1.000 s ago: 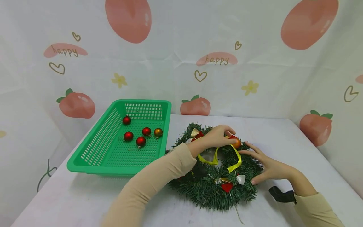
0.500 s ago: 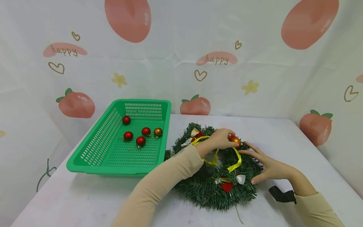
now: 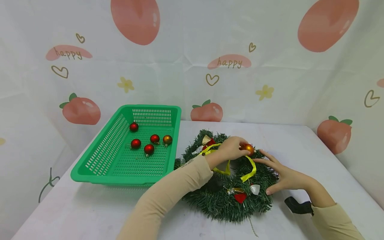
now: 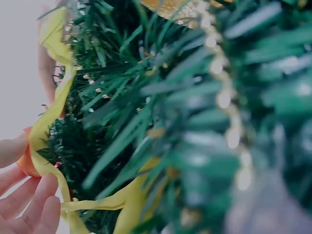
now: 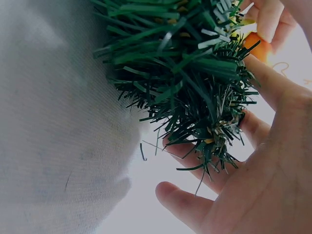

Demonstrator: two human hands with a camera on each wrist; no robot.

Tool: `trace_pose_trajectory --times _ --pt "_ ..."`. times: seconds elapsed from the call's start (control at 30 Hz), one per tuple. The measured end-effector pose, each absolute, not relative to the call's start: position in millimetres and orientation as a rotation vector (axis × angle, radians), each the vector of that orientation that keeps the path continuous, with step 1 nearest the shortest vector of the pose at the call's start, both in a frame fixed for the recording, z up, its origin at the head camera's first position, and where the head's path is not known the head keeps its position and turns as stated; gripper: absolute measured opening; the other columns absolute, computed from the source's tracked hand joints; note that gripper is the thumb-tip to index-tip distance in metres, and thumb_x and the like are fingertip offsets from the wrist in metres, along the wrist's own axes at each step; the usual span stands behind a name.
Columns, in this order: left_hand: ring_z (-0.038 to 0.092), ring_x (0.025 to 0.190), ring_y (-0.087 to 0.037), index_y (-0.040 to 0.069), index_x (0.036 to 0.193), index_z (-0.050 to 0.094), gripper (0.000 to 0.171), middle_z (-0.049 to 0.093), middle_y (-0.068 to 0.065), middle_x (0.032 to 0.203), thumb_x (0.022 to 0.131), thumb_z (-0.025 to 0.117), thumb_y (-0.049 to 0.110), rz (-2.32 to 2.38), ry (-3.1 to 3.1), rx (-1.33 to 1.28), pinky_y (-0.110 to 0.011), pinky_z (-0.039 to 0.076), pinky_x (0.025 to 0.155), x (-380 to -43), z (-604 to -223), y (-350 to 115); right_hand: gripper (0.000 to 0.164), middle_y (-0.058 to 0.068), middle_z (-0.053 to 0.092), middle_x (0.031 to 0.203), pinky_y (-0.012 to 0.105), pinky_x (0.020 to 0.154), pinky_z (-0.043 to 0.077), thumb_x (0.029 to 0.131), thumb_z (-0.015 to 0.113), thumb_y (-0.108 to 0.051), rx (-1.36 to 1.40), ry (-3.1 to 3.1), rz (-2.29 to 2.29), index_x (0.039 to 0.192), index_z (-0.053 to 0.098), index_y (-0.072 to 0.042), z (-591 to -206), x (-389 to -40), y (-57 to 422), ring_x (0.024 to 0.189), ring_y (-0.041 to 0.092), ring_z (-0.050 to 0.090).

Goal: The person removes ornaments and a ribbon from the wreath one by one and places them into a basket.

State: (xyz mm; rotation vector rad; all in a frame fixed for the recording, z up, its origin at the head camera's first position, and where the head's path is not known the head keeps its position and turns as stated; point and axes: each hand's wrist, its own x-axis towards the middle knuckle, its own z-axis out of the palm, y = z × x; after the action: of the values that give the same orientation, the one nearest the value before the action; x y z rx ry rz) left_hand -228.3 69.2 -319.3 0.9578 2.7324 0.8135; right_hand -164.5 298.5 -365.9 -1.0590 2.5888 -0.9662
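Observation:
A green tinsel wreath [image 3: 228, 206] lies on the table, decorated with yellow ribbon [image 3: 248, 173] and small red, white and gold ornaments. At its far right side, my left hand [image 3: 232, 147] pinches an orange-gold Christmas ball [image 3: 248, 149] between thumb and fingers. The left wrist view has the ball [image 4: 28, 153] partly behind the fingers and the ribbon. My right hand [image 3: 289, 178] is spread along the wreath's right edge, fingertips touching the greenery. In the right wrist view its thumb stands apart below the wreath [image 5: 195, 83].
A green plastic basket [image 3: 120, 180] stands to the left of the wreath, holding several red balls [image 3: 149, 149] and one gold ball [image 3: 167, 140]. A black object [image 3: 298, 205] is by the right wrist. A printed white cloth hangs behind the table.
My left hand has shifted slightly right and down over the wreath, keeping its fingers at the ball, and more yellow ribbon shows behind the wrist. The right hand stays in place.

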Motion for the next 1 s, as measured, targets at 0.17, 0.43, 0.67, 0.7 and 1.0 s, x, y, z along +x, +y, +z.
trace_pose_trajectory --times 0.17,0.43,0.67,0.7,1.0 --pt "0.061 0.107 -0.018 0.012 0.124 0.061 0.036 0.065 -0.004 0.12 0.091 0.06 0.027 0.85 2.733 0.997 -0.019 0.05 0.084 -226.6 -313.1 63.1 0.092 0.022 -0.004 0.155 0.078 0.078 0.03 0.069 0.081 -0.016 -1.086 2.606 -0.955 0.144 0.03 -0.01 -366.2 -164.2 298.5 0.125 -0.027 -0.005" --pt "0.063 0.104 -0.017 0.011 0.125 0.06 0.038 0.065 -0.004 0.118 0.09 0.062 0.026 0.931 2.702 1.063 -0.018 0.05 0.081 -222.8 -302.5 51.8 0.091 0.024 -0.004 0.154 0.079 0.079 0.029 0.069 0.081 -0.016 -1.074 2.605 -0.962 0.144 0.03 -0.01 -365.7 -164.4 297.7 0.124 -0.028 -0.005" --pt "0.066 0.093 -0.015 0.012 0.127 0.058 0.04 0.063 -0.005 0.12 0.09 0.063 0.025 1.011 2.636 1.08 -0.013 0.05 0.073 -215.1 -294.5 37.5 0.091 0.021 -0.004 0.155 0.08 0.079 0.028 0.069 0.081 -0.017 -1.058 2.603 -0.965 0.144 0.03 -0.011 -365.6 -164.2 296.8 0.123 -0.028 -0.005" --pt "0.066 0.093 -0.016 0.012 0.127 0.058 0.04 0.063 -0.005 0.12 0.09 0.063 0.025 1.026 2.62 1.081 -0.013 0.05 0.073 -213.6 -293.5 34.8 0.091 0.02 -0.005 0.155 0.08 0.08 0.028 0.07 0.081 -0.017 -1.054 2.601 -0.967 0.144 0.03 -0.011 -365.6 -164.2 296.6 0.123 -0.028 -0.005" --pt "0.068 0.088 -0.019 0.009 0.125 0.059 0.038 0.063 -0.008 0.12 0.089 0.064 0.02 1.129 2.553 1.082 -0.014 0.051 0.072 -201.4 -287.3 4.9 0.092 0.002 -0.007 0.157 0.08 0.079 0.028 0.069 0.082 -0.017 -1.067 2.611 -0.962 0.145 0.03 -0.011 -366.1 -164.3 296.7 0.124 -0.027 -0.005"
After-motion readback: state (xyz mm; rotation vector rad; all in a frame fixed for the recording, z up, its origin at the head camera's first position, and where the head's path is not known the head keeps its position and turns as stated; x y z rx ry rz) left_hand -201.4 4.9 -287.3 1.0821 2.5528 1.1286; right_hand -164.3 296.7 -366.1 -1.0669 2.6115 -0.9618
